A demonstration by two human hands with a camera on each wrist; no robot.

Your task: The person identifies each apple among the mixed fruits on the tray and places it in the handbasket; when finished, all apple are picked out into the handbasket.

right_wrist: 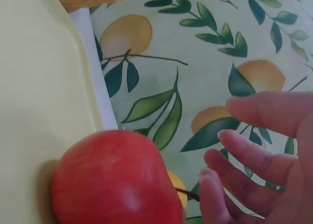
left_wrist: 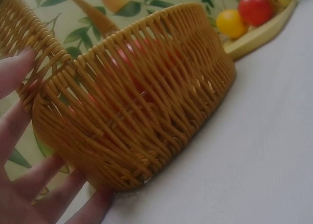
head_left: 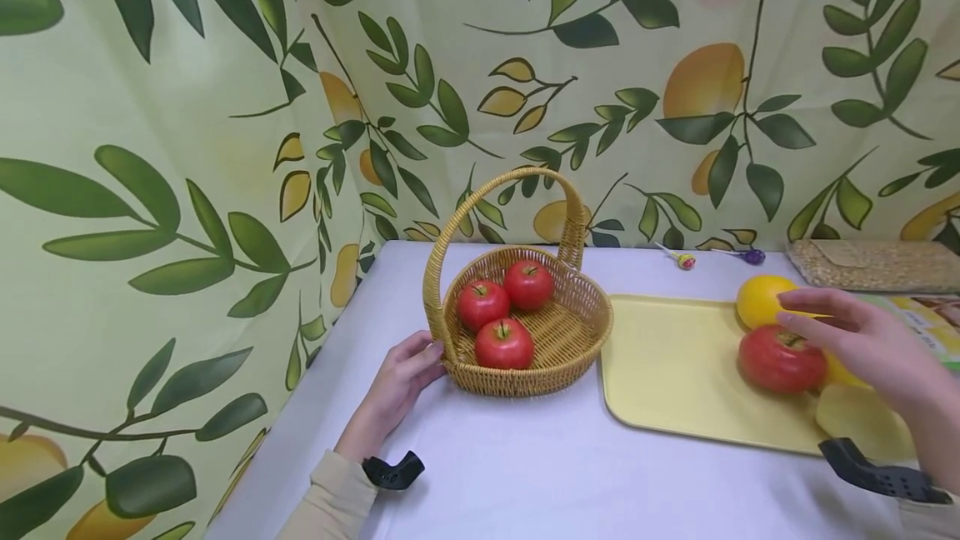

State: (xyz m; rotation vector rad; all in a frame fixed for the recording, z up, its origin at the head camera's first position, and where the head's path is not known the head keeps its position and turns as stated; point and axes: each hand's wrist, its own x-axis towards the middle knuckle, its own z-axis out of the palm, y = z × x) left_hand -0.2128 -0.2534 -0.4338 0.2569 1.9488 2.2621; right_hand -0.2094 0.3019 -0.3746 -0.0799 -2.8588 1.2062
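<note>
On the left, a wicker basket [head_left: 566, 361] with a tall arched handle holds three red apples [head_left: 505, 346]. My left hand [head_left: 401, 382] rests against its left side. In the left wrist view, the thumb is by the foot of the handle and the fingers [left_wrist: 41, 177] lie along the woven wall [left_wrist: 146, 101]. Over at the right, my right hand [head_left: 862, 340] hovers above another red apple [head_left: 780, 359] on a yellow tray [head_left: 667, 365]. Its fingers are loosely bent, and the right wrist view has them apart from the apple [right_wrist: 115, 180].
A yellow round fruit [head_left: 761, 300] is behind the tray's apple, and a pale yellow rounded thing [head_left: 855, 419] lies under my right wrist. Two lollipops [head_left: 685, 260] lie by the patterned backdrop. A bag of grain [head_left: 870, 265] and a printed packet [head_left: 926, 323] are at the far right.
</note>
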